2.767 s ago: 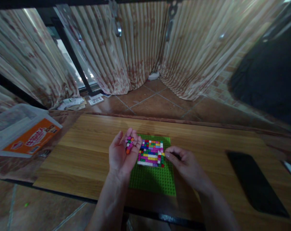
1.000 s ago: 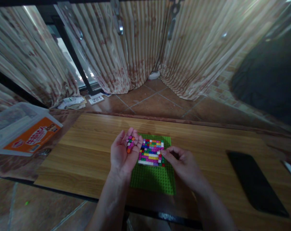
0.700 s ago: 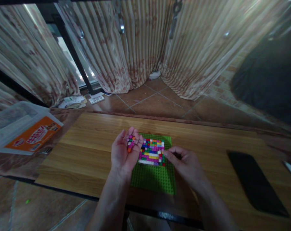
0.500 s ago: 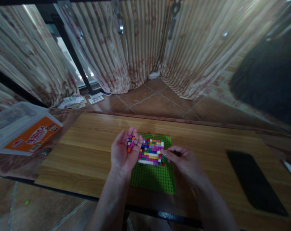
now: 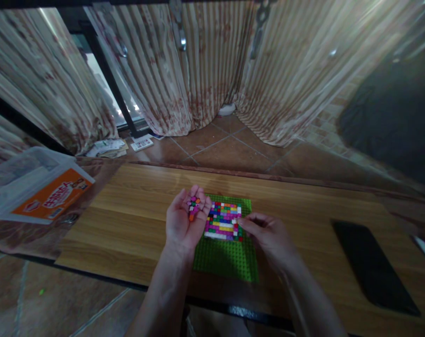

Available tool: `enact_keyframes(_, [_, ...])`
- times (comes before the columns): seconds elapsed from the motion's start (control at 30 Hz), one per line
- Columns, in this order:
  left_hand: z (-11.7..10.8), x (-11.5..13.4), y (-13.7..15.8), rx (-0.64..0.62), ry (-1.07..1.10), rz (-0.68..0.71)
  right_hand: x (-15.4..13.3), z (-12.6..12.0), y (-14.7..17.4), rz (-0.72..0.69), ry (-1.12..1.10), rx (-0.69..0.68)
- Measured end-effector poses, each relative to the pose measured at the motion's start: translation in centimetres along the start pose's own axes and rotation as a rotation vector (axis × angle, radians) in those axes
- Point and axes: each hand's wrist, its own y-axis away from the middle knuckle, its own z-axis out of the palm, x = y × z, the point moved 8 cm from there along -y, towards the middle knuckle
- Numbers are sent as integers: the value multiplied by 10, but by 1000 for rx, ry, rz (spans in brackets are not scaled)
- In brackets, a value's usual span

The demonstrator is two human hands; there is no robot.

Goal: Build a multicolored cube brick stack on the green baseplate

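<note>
Here's the left hand (image 5: 180, 225), palm up and slightly cupped, fingers loosely extended, carrying a little heap of loose bricks (image 5: 193, 207) in pink, orange, white and green. Just to its right, the right hand (image 5: 267, 232) has thumb and forefinger brought close at the right edge of the brick block (image 5: 223, 223); whether they grip a small brick or only press on the block, it's too small to tell. That block, a patchwork of many colours, sits between the two hands on the upper part of the green baseplate (image 5: 226, 261), whose studded lower part spreads below them. Out past the left hand, a broad run of wooden tabletop (image 5: 128, 222) reaches to its slanting left edge; the dark near edge (image 5: 240, 311) passes beneath the forearms, and the far edge lies beyond the fingertips. Right of the right hand, across a stretch of wood, lies a flat black object (image 5: 374, 267). Now the lettering: well to the left of the left hand stands a clear plastic box (image 5: 32, 171), its orange label (image 5: 53, 194) bearing white Chinese-style characters, too blurred to read surely. Beyond the left hand, up and left, a white card (image 5: 141, 143) shows dark print, illegible from here, beside a pile of papers (image 5: 109, 148) near the striped curtains (image 5: 212, 70).
</note>
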Motion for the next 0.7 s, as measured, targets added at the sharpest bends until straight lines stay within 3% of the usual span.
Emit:
enact_keyframes(0.17, [0,1,1,13,-3,8,-3,-2,2,-38,-28,39])
enact_keyframes(0.33, [0,1,1,6,-8,8,-5,0,4,-11,-55,-27])
enact_keyframes(0.47, [0,1,0,-13,-20,8,-8,-5,2,-57,100,67])
enact_keyframes(0.7, [0,2,0,-9,-19,12,-5,4,-1,-82,277,68])
